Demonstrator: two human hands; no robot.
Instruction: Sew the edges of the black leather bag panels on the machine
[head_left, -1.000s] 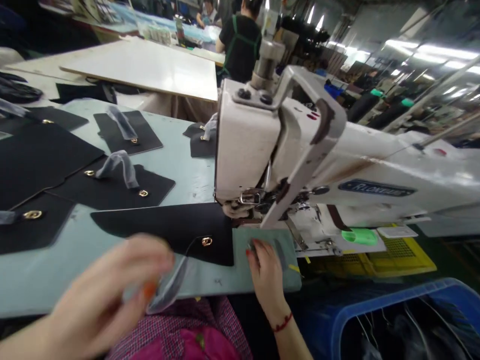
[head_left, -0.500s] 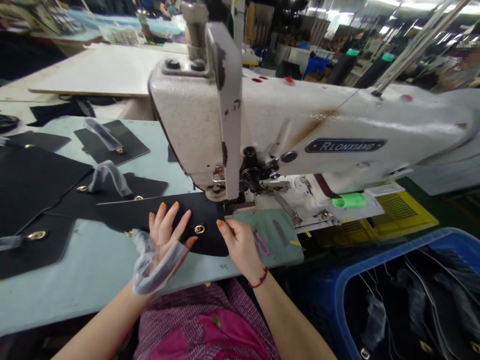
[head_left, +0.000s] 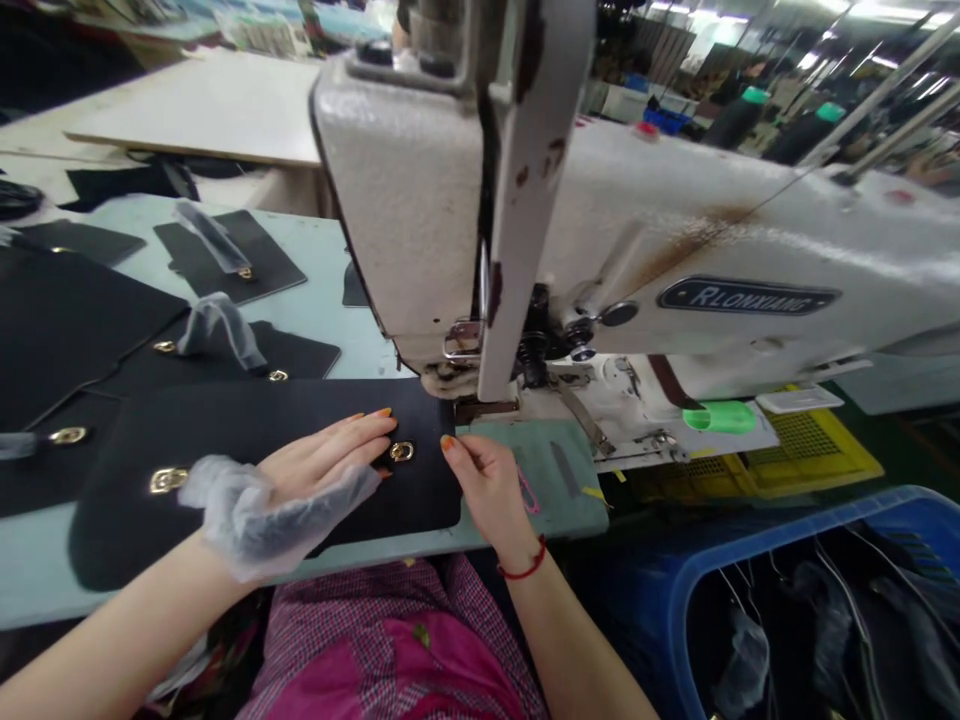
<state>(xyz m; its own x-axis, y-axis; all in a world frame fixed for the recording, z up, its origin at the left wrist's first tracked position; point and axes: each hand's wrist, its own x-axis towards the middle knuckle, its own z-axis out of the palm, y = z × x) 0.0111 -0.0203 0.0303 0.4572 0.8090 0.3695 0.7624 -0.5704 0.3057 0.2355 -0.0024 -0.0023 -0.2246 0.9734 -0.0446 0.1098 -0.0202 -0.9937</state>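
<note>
While both hands rest at the near side of the machine, the items stand as listed.

Black panel [head_left: 247, 410], one: flat on the pale table [head_left: 300, 315], its far right corner close under the head of the sewing machine [head_left: 405, 190]; whether the needle meets it cannot be told.

Fittings on the panel: left gold buckle [head_left: 168, 481] and right gold buckle [head_left: 402, 451], with a plastic-wrapped strap [head_left: 255, 530] passing over the back of the left hand.

Left hand [head_left: 322, 460]: laid flat on the panel, fingers extended and close together, tips just beside the right buckle, gripping nothing.

Right hand [head_left: 487, 490]: thumb tip at the panel's right edge, other fingers curled; whether they clamp the edge from beneath cannot be told.

Nearby: a pink loop [head_left: 529, 490] just beyond the right hand; a second panel [head_left: 300, 350] and a third panel [head_left: 266, 250] farther back; a blue bin [head_left: 679, 620] at the right, containing dark pieces and wrapped straps.

Step in hand, by judgement: squaring the panel beside the machine head. Next move, likewise judged: it calls for even pressure from the left hand, a steady right edge and the strap clear of the needle.
</note>
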